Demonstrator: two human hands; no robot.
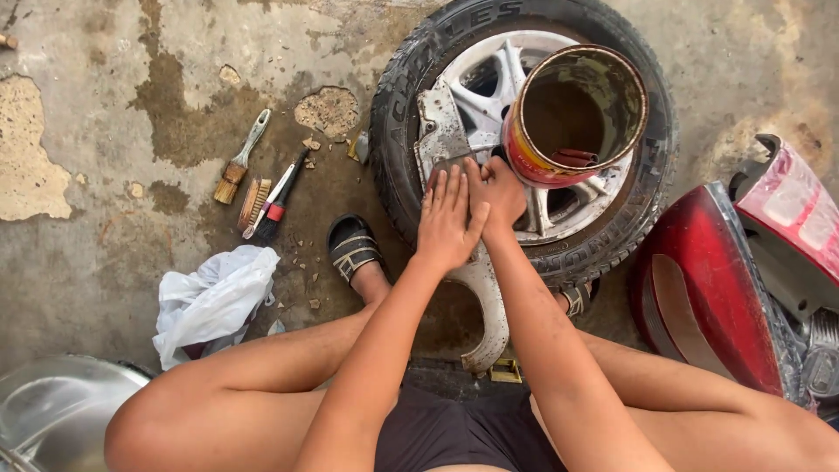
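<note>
Right now both hands meet on a long, whitish, paint-scuffed body panel (482,288) that lies across a wheel with a tyre (402,114) on the concrete floor (105,105). The left hand (447,218) lies flat, fingers stretched out and pressed on the panel's upper part, gripping nothing. The right hand (500,190) sits just beside it and touching it, fingers curled down; whether it pinches something small against the panel I cannot tell. The panel's long axis runs away from the person: its far end (441,127) lies just beyond the fingertips on the rim spokes, and its near curved end reaches back under the forearms toward the knees. A rusty open can (524,157) stands touching-close on the far right of the right hand. Brushes (262,197) lie well off to the left, nearer the left hand.
</note>
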